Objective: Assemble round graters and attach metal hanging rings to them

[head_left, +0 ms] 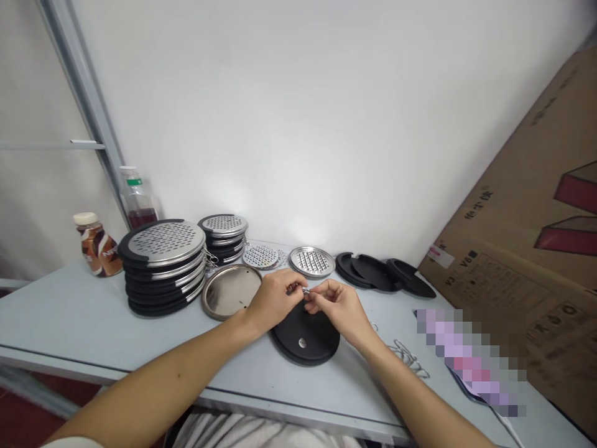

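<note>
Fingertips of my left hand [282,295] and my right hand [338,305] meet in a pinch on a small shiny metal piece [306,290]. Its exact shape is mostly hidden by the fingers. Right below them a round black disc [305,345] with a silver dot near its front edge lies on the table; my hands cover its far part. To the left of my left hand is a round metal plate [231,289] with a raised rim and small holes. Several loose wire rings [408,358] lie to the right of my right forearm.
Stacked round graters with black holders [163,267] stand at left, with a smaller stack [224,236] behind. Loose grater discs [312,261] and black holders [373,272] line the wall. Bottles [97,246] stand far left. A cardboard box [522,261] leans at right, near a pixelated item [466,361].
</note>
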Tool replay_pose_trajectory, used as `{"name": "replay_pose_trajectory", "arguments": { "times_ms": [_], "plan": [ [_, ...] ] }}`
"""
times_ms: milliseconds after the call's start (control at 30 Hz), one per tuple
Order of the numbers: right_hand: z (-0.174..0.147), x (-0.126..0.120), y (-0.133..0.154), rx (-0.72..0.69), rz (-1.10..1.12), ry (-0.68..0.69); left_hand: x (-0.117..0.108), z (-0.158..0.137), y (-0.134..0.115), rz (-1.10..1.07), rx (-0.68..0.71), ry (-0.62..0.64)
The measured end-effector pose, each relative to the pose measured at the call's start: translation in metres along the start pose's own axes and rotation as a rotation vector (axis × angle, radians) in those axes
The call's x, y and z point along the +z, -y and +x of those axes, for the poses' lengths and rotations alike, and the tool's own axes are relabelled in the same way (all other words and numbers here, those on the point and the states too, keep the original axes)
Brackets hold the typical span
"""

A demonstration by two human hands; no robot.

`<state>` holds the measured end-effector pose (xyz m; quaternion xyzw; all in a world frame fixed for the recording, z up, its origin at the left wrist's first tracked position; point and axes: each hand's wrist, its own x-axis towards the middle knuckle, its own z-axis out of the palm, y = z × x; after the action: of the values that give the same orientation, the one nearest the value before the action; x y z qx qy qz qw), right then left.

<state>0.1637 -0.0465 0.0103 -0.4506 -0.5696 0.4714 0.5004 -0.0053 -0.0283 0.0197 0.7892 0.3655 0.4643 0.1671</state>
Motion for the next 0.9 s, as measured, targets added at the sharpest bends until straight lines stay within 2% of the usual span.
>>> {"name": "replay_pose_trajectory", "arguments": {
  "times_ms": [100, 233, 400, 567, 733, 900],
  "plan": [
    [0.002, -0.006, 0.005, 0.037, 0.036, -0.032, -0.001, 0.003, 0.002, -0.102, -0.102, -0.013],
    [0.004, -0.015, 0.014, 0.032, 0.051, -0.069, -0.003, 0.008, 0.004, -0.380, -0.263, 0.059],
    [0.004, -0.015, 0.015, -0.021, -0.002, -0.090, -0.004, 0.010, 0.004, -0.558, -0.314, 0.112],
    [0.004, -0.012, 0.010, -0.015, -0.085, -0.101, -0.005, 0.010, 0.005, -0.578, -0.379, 0.139],
    [0.005, -0.012, 0.011, -0.012, -0.091, -0.119, -0.007, 0.010, 0.007, -0.429, -0.331, 0.129],
    [0.004, -0.011, 0.012, -0.010, -0.067, -0.092, -0.007, 0.011, 0.007, -0.520, -0.429, 0.180]
  ]
}}
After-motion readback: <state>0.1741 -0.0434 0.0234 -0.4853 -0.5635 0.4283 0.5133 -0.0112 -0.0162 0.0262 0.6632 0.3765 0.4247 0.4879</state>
